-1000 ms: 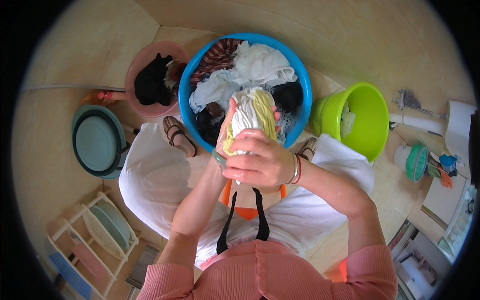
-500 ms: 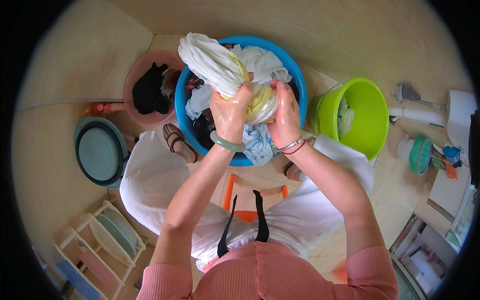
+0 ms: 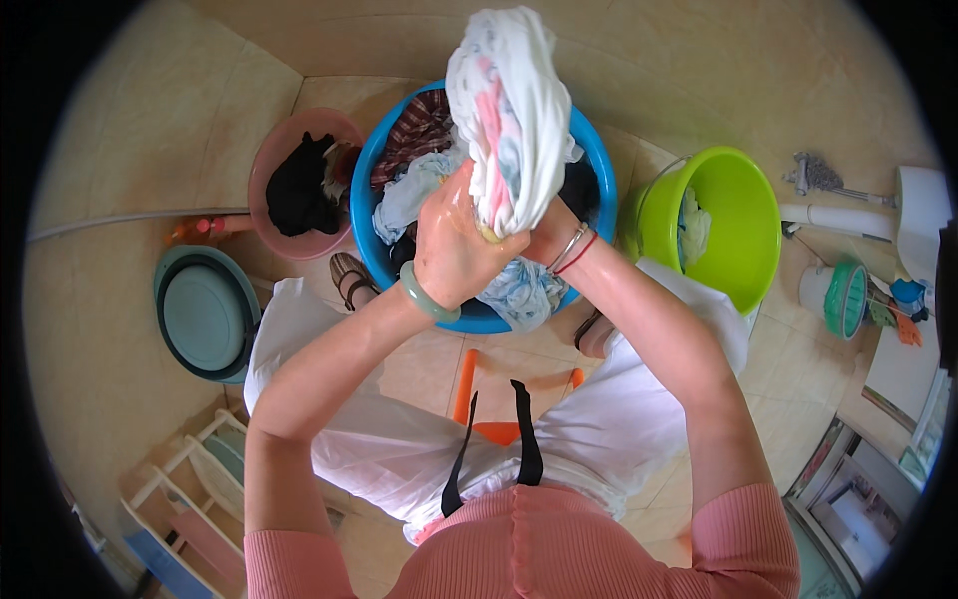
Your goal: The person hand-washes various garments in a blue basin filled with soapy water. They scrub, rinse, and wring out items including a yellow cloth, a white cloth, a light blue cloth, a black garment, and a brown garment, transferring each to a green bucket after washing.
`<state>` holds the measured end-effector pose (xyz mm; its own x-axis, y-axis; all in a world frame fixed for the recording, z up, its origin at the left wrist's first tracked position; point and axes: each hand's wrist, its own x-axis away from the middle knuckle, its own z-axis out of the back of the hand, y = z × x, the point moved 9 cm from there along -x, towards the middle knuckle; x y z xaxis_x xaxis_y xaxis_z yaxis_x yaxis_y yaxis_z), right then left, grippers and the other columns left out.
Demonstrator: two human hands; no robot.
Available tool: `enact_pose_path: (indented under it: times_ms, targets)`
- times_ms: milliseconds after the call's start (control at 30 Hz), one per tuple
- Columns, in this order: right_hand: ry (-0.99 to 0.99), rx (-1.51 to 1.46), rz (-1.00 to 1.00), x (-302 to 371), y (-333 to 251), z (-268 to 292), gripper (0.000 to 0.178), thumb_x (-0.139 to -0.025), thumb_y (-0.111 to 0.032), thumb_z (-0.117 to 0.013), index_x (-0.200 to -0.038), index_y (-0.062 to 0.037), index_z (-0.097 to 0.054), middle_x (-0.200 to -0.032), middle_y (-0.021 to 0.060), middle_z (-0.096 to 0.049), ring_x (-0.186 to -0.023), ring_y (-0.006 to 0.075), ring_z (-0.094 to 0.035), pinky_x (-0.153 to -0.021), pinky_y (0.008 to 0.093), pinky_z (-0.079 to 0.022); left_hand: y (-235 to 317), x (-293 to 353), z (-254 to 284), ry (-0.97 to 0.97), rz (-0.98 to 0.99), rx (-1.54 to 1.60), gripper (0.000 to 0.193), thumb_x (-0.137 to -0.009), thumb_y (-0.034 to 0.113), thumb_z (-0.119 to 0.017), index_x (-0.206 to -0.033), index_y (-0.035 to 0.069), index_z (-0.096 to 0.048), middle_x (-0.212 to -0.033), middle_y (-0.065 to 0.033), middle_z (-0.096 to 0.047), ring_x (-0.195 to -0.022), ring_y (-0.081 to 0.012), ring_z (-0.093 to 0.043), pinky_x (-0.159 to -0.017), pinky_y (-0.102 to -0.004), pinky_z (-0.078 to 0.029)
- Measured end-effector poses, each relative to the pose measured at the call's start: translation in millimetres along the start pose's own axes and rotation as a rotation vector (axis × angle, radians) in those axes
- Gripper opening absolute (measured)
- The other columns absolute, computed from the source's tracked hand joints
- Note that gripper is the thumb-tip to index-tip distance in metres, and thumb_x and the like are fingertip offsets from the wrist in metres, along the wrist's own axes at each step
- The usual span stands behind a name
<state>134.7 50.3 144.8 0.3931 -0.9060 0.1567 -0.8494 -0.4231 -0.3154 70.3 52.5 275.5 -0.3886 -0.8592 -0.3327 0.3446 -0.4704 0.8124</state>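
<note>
A bunched white cloth [image 3: 511, 110] with pink, bluish and a little yellow colouring rises over the blue tub [image 3: 358, 195]. My left hand [image 3: 451, 245] is wet and closed around its lower end, a green bangle at the wrist. Tucked against that same end is my right hand [image 3: 551, 238], with a silver bangle and a red string on its wrist. The right fingers are mostly hidden behind the cloth and the left hand. Below, the tub holds a plaid garment [image 3: 414, 125], a light blue cloth [image 3: 409, 195], a blue-and-white patterned cloth [image 3: 524, 295] and dark pieces.
A pink basin [image 3: 261, 190] with dark clothes stands left of the tub. On the right is a lime green bucket [image 3: 743, 240] with a pale cloth inside. Teal basins [image 3: 205, 314] lean at the left wall, above a white rack [image 3: 190, 469]. An orange stool [image 3: 465, 384] shows between my legs.
The cloth has swung from pointing up-left to nearly upright, its pink-printed side now showing. My hands have come together at its lower end, and my left elbow has moved outward.
</note>
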Motion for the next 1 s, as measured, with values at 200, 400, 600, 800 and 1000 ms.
enact_pose_path:
  times_ms: [200, 400, 600, 800, 1000]
  targets:
    - [-0.119, 1.017, 0.520, 8, -38, -57, 0.048, -0.101, -0.023, -0.050, -0.144, -0.0095, -0.036, -0.142, 0.0071, -0.046, -0.127, 0.0194, -0.048, -0.109, 0.0347, -0.039, 6, 13, 0, -0.118, -0.088, -0.004, 0.060, -0.065, 0.013, -0.081, -0.118, 0.000, -0.057, -0.106, -0.0181, -0.064, -0.093, -0.0374, -0.064, -0.081, -0.0383, -0.051]
    - [0.026, 0.279, -0.040, 4, -1, 23, 0.047, -0.103, -0.027, -0.045, -0.145, -0.0107, -0.034, -0.141, 0.0081, -0.046, -0.128, 0.0201, -0.046, -0.109, 0.0357, -0.038, 11, 21, -14, -0.150, -0.224, -0.005, 0.048, -0.064, 0.010, -0.079, -0.107, 0.000, -0.058, -0.098, -0.0184, -0.061, -0.087, -0.0388, -0.061, -0.073, -0.0387, -0.052]
    - [0.524, 0.186, -0.107, 5, 15, 60, 0.036, -0.101, -0.026, -0.048, -0.128, -0.0021, -0.051, -0.120, 0.0087, -0.062, -0.109, 0.0195, -0.060, -0.096, 0.0345, -0.048, -86, 10, -14, 0.024, 0.367, 0.418, 0.054, -0.072, 0.006, -0.076, -0.120, -0.003, -0.051, -0.103, -0.0119, -0.065, -0.091, -0.0197, -0.064, -0.083, -0.0325, -0.052]
    - [0.327, 0.468, -0.377, 20, 5, 15, 0.056, -0.094, -0.033, -0.061, -0.140, -0.0085, -0.042, -0.128, 0.0090, -0.056, -0.115, 0.0224, -0.059, -0.083, 0.0464, -0.058, -169, 35, -15, 0.184, 1.053, 0.807, 0.075, -0.080, 0.020, -0.079, -0.135, -0.002, -0.032, -0.109, -0.0142, -0.060, -0.094, -0.0207, -0.063, -0.080, -0.0345, -0.052]
    - [0.196, 0.854, -0.420, 27, 0, 26, 0.075, -0.077, -0.021, -0.077, -0.140, -0.0062, -0.039, -0.130, 0.0099, -0.052, -0.111, 0.0204, -0.057, -0.076, 0.0366, -0.058, -133, 17, -30, -0.114, 0.768, 0.625, 0.043, -0.083, 0.022, -0.078, -0.114, 0.002, -0.057, -0.100, -0.0078, -0.066, -0.085, -0.0179, -0.066, -0.073, -0.0314, -0.053]
